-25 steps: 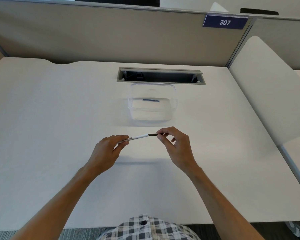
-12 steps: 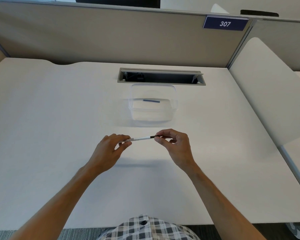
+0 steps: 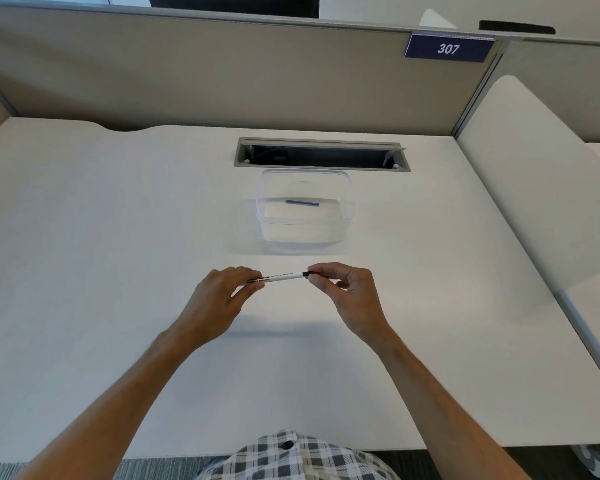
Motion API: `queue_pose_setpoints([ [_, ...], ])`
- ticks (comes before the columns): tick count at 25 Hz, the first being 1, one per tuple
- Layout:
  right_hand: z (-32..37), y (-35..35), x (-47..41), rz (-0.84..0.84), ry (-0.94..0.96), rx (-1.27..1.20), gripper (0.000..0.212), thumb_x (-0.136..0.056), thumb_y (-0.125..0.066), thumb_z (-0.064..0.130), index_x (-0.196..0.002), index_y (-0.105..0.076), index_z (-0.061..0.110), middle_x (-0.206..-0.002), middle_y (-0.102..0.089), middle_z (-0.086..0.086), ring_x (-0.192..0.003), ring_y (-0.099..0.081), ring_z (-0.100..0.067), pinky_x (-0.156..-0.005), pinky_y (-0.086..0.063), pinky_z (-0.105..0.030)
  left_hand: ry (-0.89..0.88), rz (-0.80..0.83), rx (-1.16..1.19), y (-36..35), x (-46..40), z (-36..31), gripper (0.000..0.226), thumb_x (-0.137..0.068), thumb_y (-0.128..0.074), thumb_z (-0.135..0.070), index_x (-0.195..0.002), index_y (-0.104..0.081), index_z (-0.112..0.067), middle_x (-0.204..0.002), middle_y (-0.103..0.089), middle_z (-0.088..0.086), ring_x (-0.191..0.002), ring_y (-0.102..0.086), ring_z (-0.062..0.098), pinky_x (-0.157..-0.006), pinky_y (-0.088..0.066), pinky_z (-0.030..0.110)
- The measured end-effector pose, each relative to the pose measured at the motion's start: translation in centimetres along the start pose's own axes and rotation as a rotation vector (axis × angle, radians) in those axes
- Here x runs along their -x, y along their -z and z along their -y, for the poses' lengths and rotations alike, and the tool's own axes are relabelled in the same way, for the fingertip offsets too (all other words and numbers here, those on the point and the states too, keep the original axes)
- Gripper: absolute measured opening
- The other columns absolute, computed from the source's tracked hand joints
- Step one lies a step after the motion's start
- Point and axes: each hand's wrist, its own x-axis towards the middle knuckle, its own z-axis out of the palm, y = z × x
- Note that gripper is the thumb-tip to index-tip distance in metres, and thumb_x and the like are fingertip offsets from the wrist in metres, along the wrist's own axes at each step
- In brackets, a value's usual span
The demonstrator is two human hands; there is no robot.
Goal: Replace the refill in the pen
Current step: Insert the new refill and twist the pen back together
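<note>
- Closing in since a second ago, my right hand (image 3: 352, 299) has slid inward along the slim white plastic pen with black print (image 3: 280, 277), so that less of its black end section (image 3: 306, 274) shows past my fingertips; my left hand (image 3: 219, 303) has barely shifted.
- Both hands are clamped on the pen, the left pinching the printed end of the barrel, the right pinching the black end between thumb and forefinger, and they hold it level above the white tabletop (image 3: 101, 271).
- Held at opposite ends like this, the pen looks set for a twist or a push along its length; I judge the black section is being seated on, or worked off, the barrel, though which I cannot tell.
- Beyond my hands stands a clear plastic tub with rounded corners (image 3: 351, 216), placed within easy reach, with a short dark-blue rod (image 3: 301, 202) lying flat inside it.
- Whether that rod is the old refill or the fresh one cannot be made out from here.
- Behind the tub, a grey cable tray with its flap open (image 3: 321, 154) is let into the tabletop.
- Hidden: both tips of the pen are covered by my fingers, and the print on the barrel is too small to read.
- Cut off at the bottom edge are my forearms and my checked shirt (image 3: 298, 459).
</note>
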Motion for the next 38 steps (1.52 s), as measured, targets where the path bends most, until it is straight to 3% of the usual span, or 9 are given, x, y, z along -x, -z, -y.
queue_pose_setpoints([
  [8,-0.2,0.0,0.3,0.05,0.071,0.122,0.007,-0.095,-0.064,0.022,-0.095,-0.069,0.017,-0.095,-0.073,0.012,-0.086,-0.062,0.001,-0.062,-0.038,-0.016,-0.134,0.022,-0.091,0.3,-0.1,-0.6,0.03,-0.098,-0.039,-0.038,-0.1,-0.062,-0.019,-0.087,-0.064,-0.01,-0.074,-0.054,0.017,-0.075,-0.044,0.036],
  [13,-0.4,-0.2,0.4,0.057,0.132,0.198,0.016,-0.101,-0.055,0.021,-0.091,-0.066,0.015,-0.09,-0.067,0.01,-0.084,-0.058,-0.003,-0.061,-0.036,-0.016,-0.184,0.036,-0.169,0.6,-0.1,-1.1,0.029,-0.099,-0.037,-0.037,-0.1,-0.061,-0.019,-0.091,-0.064,-0.011,-0.077,-0.054,0.014,-0.079,-0.04,0.031],
  [18,-0.3,-0.5,0.6,0.041,0.128,0.239,0.019,-0.098,-0.054,0.038,-0.089,-0.062,0.022,-0.094,-0.067,0.012,-0.091,-0.061,-0.008,-0.064,-0.043,-0.033,-0.186,0.038,-0.176,0.6,0.0,-1.2,0.028,-0.099,-0.037,-0.036,-0.102,-0.06,-0.019,-0.099,-0.065,-0.011,-0.084,-0.054,0.012,-0.084,-0.037,0.025],
  [22,-0.4,-0.5,1.0,0.04,0.179,0.308,0.013,-0.095,-0.051,0.035,-0.097,-0.06,0.024,-0.1,-0.066,0.016,-0.097,-0.06,-0.003,-0.072,-0.045,-0.03,-0.188,0.03,-0.167,0.5,0.2,-1.1,0.027,-0.099,-0.038,-0.034,-0.102,-0.06,-0.019,-0.098,-0.065,-0.01,-0.083,-0.055,0.013,-0.083,-0.037,0.026],
  [30,-0.8,-0.3,0.7,0.058,0.206,0.334,0.017,-0.101,-0.045,0.027,-0.093,-0.06,0.023,-0.092,-0.062,0.014,-0.087,-0.057,-0.011,-0.067,-0.035,-0.019,-0.196,0.03,-0.171,0.6,0.0,-1.6,0.03,-0.099,-0.037,-0.036,-0.1,-0.06,-0.017,-0.099,-0.066,-0.009,-0.083,-0.056,0.015,-0.084,-0.038,0.029],
  [33,-0.8,-0.5,0.7,0.037,0.19,0.29,0.024,-0.101,-0.043,0.032,-0.092,-0.063,0.021,-0.084,-0.059,0.011,-0.079,-0.057,-0.013,-0.063,-0.038,-0.02,-0.206,0.031,-0.179,0.5,0.1,-1.7,0.03,-0.099,-0.036,-0.036,-0.099,-0.06,-0.018,-0.103,-0.066,-0.009,-0.085,-0.056,0.014,-0.085,-0.038,0.028],
  [38,-0.6,-0.8,0.6,0.007,0.148,0.241,0.04,-0.096,-0.044,0.051,-0.08,-0.064,0.02,-0.075,-0.059,0.011,-0.069,-0.055,-0.02,-0.06,-0.038,-0.024,-0.216,0.064,-0.202,0.8,0.1,-1.9,0.03,-0.099,-0.035,-0.037,-0.092,-0.058,-0.019,-0.126,-0.059,-0.007,-0.083,-0.054,0.012,-0.086,-0.034,0.025],
])
